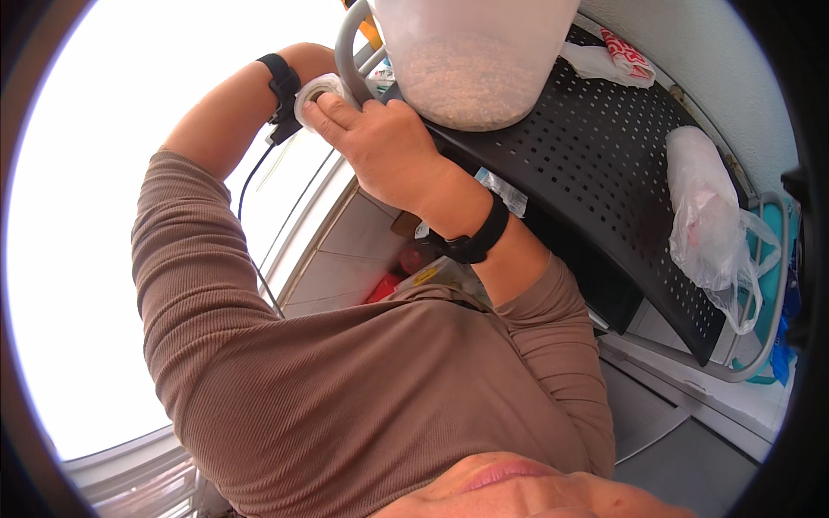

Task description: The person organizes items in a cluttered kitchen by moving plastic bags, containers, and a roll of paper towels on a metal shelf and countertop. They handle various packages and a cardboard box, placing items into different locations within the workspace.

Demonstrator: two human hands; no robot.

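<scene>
My right hand (pixel 395 149), with a black band on its wrist, has two fingers at the hollow end of a whitish roll (pixel 318 97), apparently of thin plastic. Behind that roll lies my left hand (pixel 314 59), its fingers hidden; a black device with a cable is strapped to that wrist. Just right of the roll rises a curved grey tube handle (pixel 350 48). A translucent plastic container (pixel 476 71), partly filled with tan granular material, stands beyond my right hand on a black perforated shelf (pixel 602 149).
On the shelf's right part lies a clear plastic bag (pixel 703 220) with something inside. A crumpled white and red wrapper (pixel 622 65) rests near the wall. A grey tube frame (pixel 751 369) edges the right end. Below the shelf are red items (pixel 388 285) and packets.
</scene>
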